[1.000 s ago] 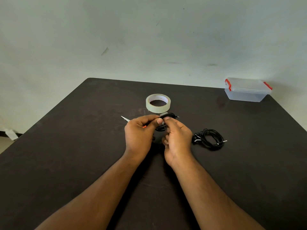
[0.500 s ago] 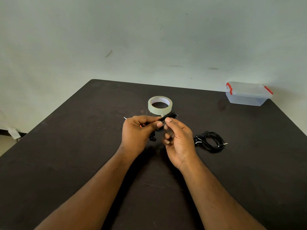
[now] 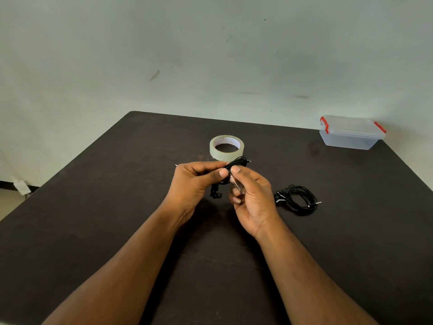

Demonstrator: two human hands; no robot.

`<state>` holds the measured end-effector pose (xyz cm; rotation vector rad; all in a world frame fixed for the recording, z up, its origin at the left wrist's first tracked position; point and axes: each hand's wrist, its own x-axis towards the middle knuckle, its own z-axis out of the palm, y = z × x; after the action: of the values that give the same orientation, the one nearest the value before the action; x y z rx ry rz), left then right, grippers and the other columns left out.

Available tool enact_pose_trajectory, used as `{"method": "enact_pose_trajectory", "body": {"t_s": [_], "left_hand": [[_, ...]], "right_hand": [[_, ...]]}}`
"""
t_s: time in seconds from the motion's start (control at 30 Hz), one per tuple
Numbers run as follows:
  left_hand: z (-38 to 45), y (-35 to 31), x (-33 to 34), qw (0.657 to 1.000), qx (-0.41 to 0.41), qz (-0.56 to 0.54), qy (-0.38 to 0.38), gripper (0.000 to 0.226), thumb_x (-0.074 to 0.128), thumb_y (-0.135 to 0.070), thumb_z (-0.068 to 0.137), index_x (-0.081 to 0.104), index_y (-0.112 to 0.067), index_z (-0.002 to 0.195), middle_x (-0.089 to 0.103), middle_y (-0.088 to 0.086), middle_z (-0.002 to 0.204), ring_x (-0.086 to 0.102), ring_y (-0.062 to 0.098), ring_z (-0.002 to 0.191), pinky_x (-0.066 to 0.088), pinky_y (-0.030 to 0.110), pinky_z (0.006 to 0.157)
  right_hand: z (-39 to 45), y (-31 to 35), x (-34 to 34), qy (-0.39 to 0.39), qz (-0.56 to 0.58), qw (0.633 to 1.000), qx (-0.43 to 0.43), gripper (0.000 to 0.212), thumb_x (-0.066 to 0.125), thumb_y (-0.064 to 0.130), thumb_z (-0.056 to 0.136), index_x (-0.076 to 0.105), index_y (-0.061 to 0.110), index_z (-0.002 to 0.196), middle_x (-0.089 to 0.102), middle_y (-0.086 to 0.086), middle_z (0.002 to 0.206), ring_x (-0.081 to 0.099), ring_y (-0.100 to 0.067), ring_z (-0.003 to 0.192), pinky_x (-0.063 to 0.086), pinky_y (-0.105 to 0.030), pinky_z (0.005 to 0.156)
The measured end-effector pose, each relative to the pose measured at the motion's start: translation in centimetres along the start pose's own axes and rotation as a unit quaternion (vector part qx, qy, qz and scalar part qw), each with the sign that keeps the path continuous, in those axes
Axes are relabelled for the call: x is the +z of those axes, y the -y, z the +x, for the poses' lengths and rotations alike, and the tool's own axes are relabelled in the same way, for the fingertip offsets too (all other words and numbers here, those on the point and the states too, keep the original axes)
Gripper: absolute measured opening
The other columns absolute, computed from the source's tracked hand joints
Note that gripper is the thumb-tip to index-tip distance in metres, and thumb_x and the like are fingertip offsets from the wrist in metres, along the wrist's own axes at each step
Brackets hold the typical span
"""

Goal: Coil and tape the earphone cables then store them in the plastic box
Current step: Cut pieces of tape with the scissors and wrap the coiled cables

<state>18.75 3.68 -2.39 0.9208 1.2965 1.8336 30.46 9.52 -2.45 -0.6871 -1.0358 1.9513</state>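
Note:
My left hand (image 3: pixel 195 184) pinches a coiled black earphone cable (image 3: pixel 237 162) held above the dark table (image 3: pixel 93 219); its earbuds (image 3: pixel 215 193) dangle below. My right hand (image 3: pixel 251 195) meets it from the right and pinches a clear strip of tape (image 3: pixel 235 184) against the coil. A second coiled black earphone cable (image 3: pixel 297 199) lies on the table to the right of my right hand. A roll of clear tape (image 3: pixel 226 147) sits just behind my hands. The closed clear plastic box (image 3: pixel 351 132) with red latches stands at the far right corner.
A thin white tip (image 3: pixel 176 165) pokes out from behind my left hand; the rest of that object is hidden. A pale wall rises behind the table. The table's left edge drops to a floor with a small white item (image 3: pixel 21 186).
My right hand has turned palm-up and dropped slightly, its fingers now working the tape strip under the coil. The left hand keeps its pinch on the cable.

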Motion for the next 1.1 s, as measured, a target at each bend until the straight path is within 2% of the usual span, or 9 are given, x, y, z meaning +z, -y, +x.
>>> {"method": "enact_pose_trajectory", "body": {"t_s": [0.07,0.17,0.23,0.5,0.67,0.77,0.93,1.1], "left_hand": [[0.0,0.0,0.0,1.000,0.009,0.001,-0.007,0.026,0.071,0.007,0.077,0.070,0.006,0.103,0.076,0.011,0.093,0.073,0.016,0.088,0.052,0.016,0.070],[0.0,0.0,0.0,1.000,0.022,-0.004,-0.015,0.024,0.071,0.007,0.077,0.071,0.004,0.101,0.075,0.013,0.096,0.072,0.022,0.094,0.055,0.023,0.078],[0.0,0.1,-0.1,0.999,0.030,0.000,-0.021,0.021,0.070,0.007,0.077,0.072,0.001,0.098,0.076,0.012,0.094,0.072,0.022,0.093,0.055,0.024,0.079],[0.0,0.4,-0.1,0.995,0.074,0.071,-0.007,0.020,0.068,0.005,0.082,0.074,-0.007,0.097,0.076,0.007,0.093,0.072,0.021,0.093,0.056,0.027,0.082],[-0.1,0.8,0.1,0.985,0.119,0.120,-0.030,0.020,0.070,0.000,0.083,0.072,-0.001,0.103,0.072,0.012,0.103,0.070,0.021,0.098,0.057,0.032,0.086],[-0.3,0.8,0.4,0.980,0.138,0.138,-0.043,0.019,0.071,0.000,0.083,0.073,-0.001,0.102,0.074,0.009,0.100,0.071,0.018,0.096,0.057,0.030,0.085],[0.1,1.1,-0.5,0.946,0.198,0.254,-0.046,0.015,0.074,-0.003,0.082,0.077,-0.008,0.096,0.075,0.000,0.089,0.071,0.014,0.087,0.057,0.032,0.079],[0.6,1.3,-1.1,0.910,0.257,0.325,0.016,0.018,0.073,-0.006,0.083,0.076,-0.011,0.100,0.074,-0.003,0.091,0.069,0.010,0.086,0.056,0.028,0.077]], "right_hand": [[0.0,0.0,-0.1,-0.002,-0.002,1.000,-0.002,0.021,0.065,0.009,0.086,0.073,0.017,0.068,0.056,0.002,0.061,0.040,-0.006,0.048,0.026,-0.019,0.042],[0.0,0.0,-0.1,0.000,-0.008,1.000,-0.003,0.021,0.065,0.009,0.086,0.073,0.017,0.069,0.056,0.002,0.061,0.040,-0.006,0.048,0.026,-0.019,0.042],[0.0,-0.1,-0.1,-0.001,-0.011,1.000,-0.002,0.021,0.065,0.009,0.087,0.073,0.017,0.069,0.056,0.001,0.062,0.038,-0.007,0.048,0.025,-0.020,0.043],[-0.1,-0.1,0.1,-0.019,-0.010,1.000,0.011,0.014,0.066,0.009,0.086,0.073,0.012,0.075,0.056,0.001,0.060,0.037,-0.008,0.049,0.025,-0.020,0.044],[-0.1,-0.3,0.2,-0.020,-0.014,1.000,0.009,0.013,0.065,0.011,0.087,0.072,0.013,0.075,0.056,0.001,0.062,0.039,-0.007,0.049,0.026,-0.020,0.043],[-0.1,-0.1,0.2,-0.022,-0.016,0.999,0.025,0.013,0.066,0.014,0.087,0.072,0.015,0.076,0.057,0.003,0.063,0.041,-0.006,0.049,0.028,-0.020,0.044],[-0.1,0.7,0.2,-0.058,-0.015,0.989,0.139,0.008,0.074,0.018,0.081,0.069,0.018,0.075,0.063,0.004,0.063,0.047,-0.004,0.048,0.033,-0.018,0.044],[0.1,1.7,-0.4,-0.099,-0.012,0.981,0.163,0.027,0.079,0.018,0.077,0.053,0.022,0.072,0.067,0.003,0.062,0.047,-0.003,0.043,0.033,-0.016,0.041]]}}
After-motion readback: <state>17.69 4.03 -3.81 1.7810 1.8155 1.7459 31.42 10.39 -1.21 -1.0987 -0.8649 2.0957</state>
